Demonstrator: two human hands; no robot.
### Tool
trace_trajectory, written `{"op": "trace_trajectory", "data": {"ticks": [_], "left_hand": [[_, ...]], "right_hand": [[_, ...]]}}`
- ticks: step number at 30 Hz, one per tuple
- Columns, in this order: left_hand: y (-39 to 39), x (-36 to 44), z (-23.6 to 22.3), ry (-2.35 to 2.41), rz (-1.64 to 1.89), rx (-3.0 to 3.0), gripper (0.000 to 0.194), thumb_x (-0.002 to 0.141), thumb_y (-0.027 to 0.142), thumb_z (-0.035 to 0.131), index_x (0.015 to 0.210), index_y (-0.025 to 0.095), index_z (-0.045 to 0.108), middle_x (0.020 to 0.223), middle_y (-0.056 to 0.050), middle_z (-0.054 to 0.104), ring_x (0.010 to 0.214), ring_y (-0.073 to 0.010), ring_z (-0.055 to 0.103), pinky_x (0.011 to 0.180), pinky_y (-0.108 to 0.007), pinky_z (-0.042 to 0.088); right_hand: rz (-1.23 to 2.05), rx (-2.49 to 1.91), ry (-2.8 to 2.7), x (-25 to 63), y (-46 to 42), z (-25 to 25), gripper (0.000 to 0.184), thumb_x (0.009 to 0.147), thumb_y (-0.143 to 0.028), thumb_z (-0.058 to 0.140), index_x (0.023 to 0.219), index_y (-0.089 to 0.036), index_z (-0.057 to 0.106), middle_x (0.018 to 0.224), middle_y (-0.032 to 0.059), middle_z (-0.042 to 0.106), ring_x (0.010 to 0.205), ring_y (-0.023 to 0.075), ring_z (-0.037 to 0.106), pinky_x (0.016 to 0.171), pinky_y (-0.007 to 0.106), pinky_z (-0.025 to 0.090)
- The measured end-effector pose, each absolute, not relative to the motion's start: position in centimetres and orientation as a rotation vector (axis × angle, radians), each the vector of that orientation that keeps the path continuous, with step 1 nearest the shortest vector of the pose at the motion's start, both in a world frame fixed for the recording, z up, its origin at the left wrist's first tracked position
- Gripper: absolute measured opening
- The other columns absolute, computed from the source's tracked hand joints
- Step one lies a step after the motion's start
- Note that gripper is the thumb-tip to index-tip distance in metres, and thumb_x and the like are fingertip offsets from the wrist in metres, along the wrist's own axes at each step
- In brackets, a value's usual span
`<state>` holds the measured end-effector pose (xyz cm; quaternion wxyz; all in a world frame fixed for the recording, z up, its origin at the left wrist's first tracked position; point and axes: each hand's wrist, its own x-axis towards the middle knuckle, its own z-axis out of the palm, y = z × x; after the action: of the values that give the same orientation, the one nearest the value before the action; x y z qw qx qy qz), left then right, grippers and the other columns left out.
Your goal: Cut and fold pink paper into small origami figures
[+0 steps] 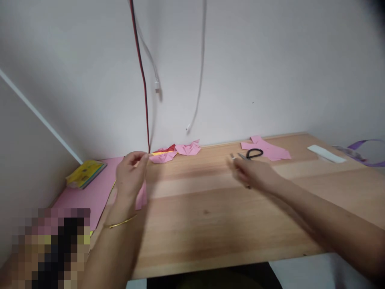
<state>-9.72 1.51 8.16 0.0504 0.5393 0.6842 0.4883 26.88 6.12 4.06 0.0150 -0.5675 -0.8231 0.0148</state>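
Left hand (130,174): fingers pinched together, can't tell if they have the pink strip (141,198) just below; it could crease if the wrist drags across it. Right hand (251,174): blurred, fingers closed on a small item (232,157); might slip from a loose grip. Scissors (255,153) by that hand could nick it on a careless sweep. Counts, left to right: one yellow packet (86,173), one pink strip, two folded pink pieces (188,149) by the wall, one scissors, one white strip (326,153) on the counter (195,237).
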Motion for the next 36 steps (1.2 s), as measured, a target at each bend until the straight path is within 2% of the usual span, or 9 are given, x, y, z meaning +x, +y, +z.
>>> {"op": "trace_trajectory", "data": {"ticks": [5,9,11,14,20,24,27,29,36], "left_hand": [[-3.0,-16.4,6.7,2.373,0.829,1.714,0.036,0.073,0.047,0.056,0.093,0.019,0.065,0.1,-0.007,0.068,0.092,-0.0225,0.061,0.084,-0.033,0.046],[-5.6,-17.9,4.1,2.357,0.305,1.815,0.052,0.066,0.053,0.061,0.105,0.019,0.063,0.112,-0.011,0.064,0.1,-0.0268,0.059,0.084,-0.033,0.045],[-6.4,-17.5,3.7,2.347,0.123,1.919,0.045,0.067,0.049,0.06,0.101,0.019,0.064,0.11,-0.011,0.064,0.101,-0.0274,0.058,0.083,-0.033,0.044],[-6.6,-16.7,4.1,2.233,-0.123,2.078,0.025,0.076,0.038,0.05,0.077,0.019,0.066,0.087,-0.009,0.065,0.081,-0.0228,0.06,0.07,-0.03,0.041],[-5.7,-16.6,5.1,2.25,-0.246,2.089,0.021,0.074,0.028,0.046,0.068,0.019,0.065,0.076,-0.008,0.064,0.066,-0.0196,0.056,0.059,-0.029,0.033],[-5.3,-15.9,4.7,2.326,-0.17,1.956,0.032,0.076,0.046,0.048,0.072,0.019,0.064,0.077,-0.009,0.064,0.071,-0.0225,0.058,0.062,-0.03,0.037],[-5.0,-15.1,3.8,2.515,-0.066,1.874,0.054,0.072,0.063,0.048,0.092,0.014,0.062,0.091,-0.016,0.062,0.087,-0.0295,0.058,0.073,-0.035,0.041],[-4.8,-14.7,3.1,2.642,-0.073,1.794,0.059,0.07,0.066,0.047,0.097,0.014,0.06,0.1,-0.018,0.06,0.097,-0.0349,0.054,0.076,-0.039,0.042],[-4.4,-14.5,3.1,2.589,-0.142,1.801,0.052,0.07,0.061,0.046,0.093,0.015,0.058,0.096,-0.016,0.059,0.091,-0.0329,0.055,0.077,-0.04,0.042]], "right_hand": [[-0.007,-2.278,-2.078,35.9,8.7,2.0,0.022,0.084,-0.04,0.043,0.092,-0.021,0.051,0.08,0.0131,0.064,0.062,0.0221,0.054,0.054,0.031,0.031],[0.085,-2.337,-1.915,38.4,9.1,0.7,0.038,0.083,-0.051,0.042,0.103,-0.02,0.05,0.086,0.0154,0.064,0.068,0.0247,0.057,0.058,0.033,0.035],[-0.016,-2.265,-1.846,38.1,8.7,0.6,0.043,0.083,-0.053,0.042,0.108,-0.019,0.05,0.097,0.0175,0.062,0.075,0.0251,0.058,0.061,0.033,0.037],[-0.128,-2.131,-1.798,36.8,8.3,1.1,0.04,0.082,-0.05,0.045,0.109,-0.021,0.052,0.107,0.0151,0.059,0.081,0.0234,0.059,0.064,0.032,0.039],[-0.033,-1.794,-2.09,32.1,8.3,2.6,0.024,0.082,-0.037,0.05,0.096,-0.02,0.06,0.096,0.0102,0.062,0.08,0.021,0.058,0.067,0.031,0.041],[0.029,-1.474,-2.275,27.6,7.6,2.7,0.027,0.085,-0.039,0.046,0.1,-0.02,0.059,0.102,0.0101,0.061,0.082,0.0214,0.06,0.069,0.032,0.044],[0.13,-1.252,-2.389,24.4,6.6,2.3,0.026,0.088,-0.033,0.045,0.106,-0.019,0.057,0.107,0.0106,0.06,0.073,0.0168,0.06,0.069,0.031,0.046],[0.181,-1.12,-2.494,22.6,6.0,2.2,0.024,0.088,-0.029,0.045,0.104,-0.019,0.058,0.106,0.0103,0.06,0.077,0.0175,0.061,0.069,0.03,0.046],[0.261,-0.552,-2.794,15.2,5.1,2.6,0.029,0.086,-0.016,0.045,0.11,-0.016,0.06,0.117,0.011,0.06,0.103,0.0218,0.056,0.087,0.035,0.043]]}}
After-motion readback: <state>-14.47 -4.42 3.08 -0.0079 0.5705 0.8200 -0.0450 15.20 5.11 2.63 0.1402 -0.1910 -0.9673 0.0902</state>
